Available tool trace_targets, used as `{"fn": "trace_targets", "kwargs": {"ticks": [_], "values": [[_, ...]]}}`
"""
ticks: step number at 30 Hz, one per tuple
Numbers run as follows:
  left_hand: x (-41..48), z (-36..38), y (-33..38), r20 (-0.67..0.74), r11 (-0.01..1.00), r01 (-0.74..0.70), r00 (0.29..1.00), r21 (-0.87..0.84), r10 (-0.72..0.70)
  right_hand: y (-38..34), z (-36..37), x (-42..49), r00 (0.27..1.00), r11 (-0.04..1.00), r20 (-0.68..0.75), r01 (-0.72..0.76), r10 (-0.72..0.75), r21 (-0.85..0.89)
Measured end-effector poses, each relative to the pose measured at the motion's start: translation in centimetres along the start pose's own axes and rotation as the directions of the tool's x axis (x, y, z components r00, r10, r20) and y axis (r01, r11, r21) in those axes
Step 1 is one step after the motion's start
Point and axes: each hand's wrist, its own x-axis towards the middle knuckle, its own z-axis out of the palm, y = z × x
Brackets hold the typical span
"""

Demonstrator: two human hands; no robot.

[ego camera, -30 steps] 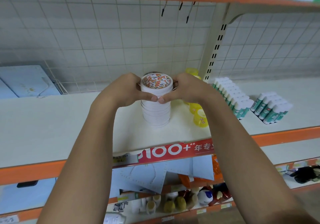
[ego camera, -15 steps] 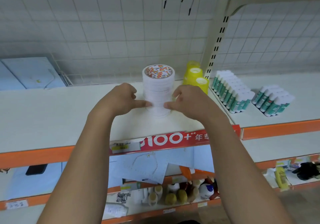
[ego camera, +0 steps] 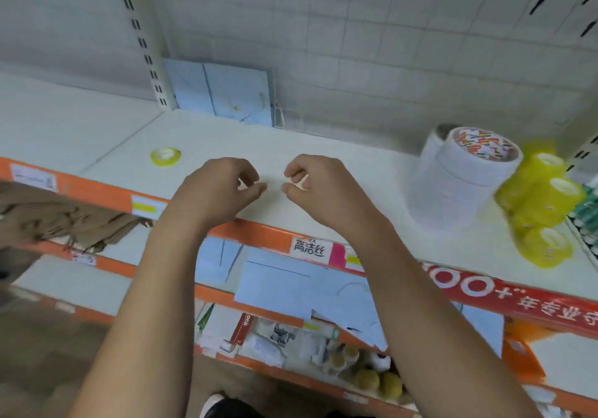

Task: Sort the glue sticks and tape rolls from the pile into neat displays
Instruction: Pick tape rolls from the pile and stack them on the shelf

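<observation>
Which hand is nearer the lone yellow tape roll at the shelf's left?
Left. The left hand is to the right of the yellow tape roll; the right hand lies farther right, beyond the left hand.

Probably a shop: price-tagged shelving (ego camera: pixel 356 172).
</observation>
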Motion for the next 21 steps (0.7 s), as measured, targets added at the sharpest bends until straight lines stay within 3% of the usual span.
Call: {"fn": "trace_targets", "kwargs": {"ticks": [6,12,21], "values": [[-0.4,-4.5,-10.5,-0.072,0.986,0.141,0.988,0.084,-0.135,-7.2,7.7,7.0,0.995,1.000,0.096,0.029,-0.030,0.008],[1.5,-7.2,-17.6,-0.125,0.979,0.122,0.987,0.166,-0.102,-12.0,15.0,12.6,0.994,1.000,0.109,-0.001,0.004,-0.030],[4.5,-7.3,-22.9,-0.018,0.982,0.073,0.997,0.177,-0.071,-12.9,20.9,17.7,0.972,0.969,0.053,-0.222,0.229,-0.107]]}}
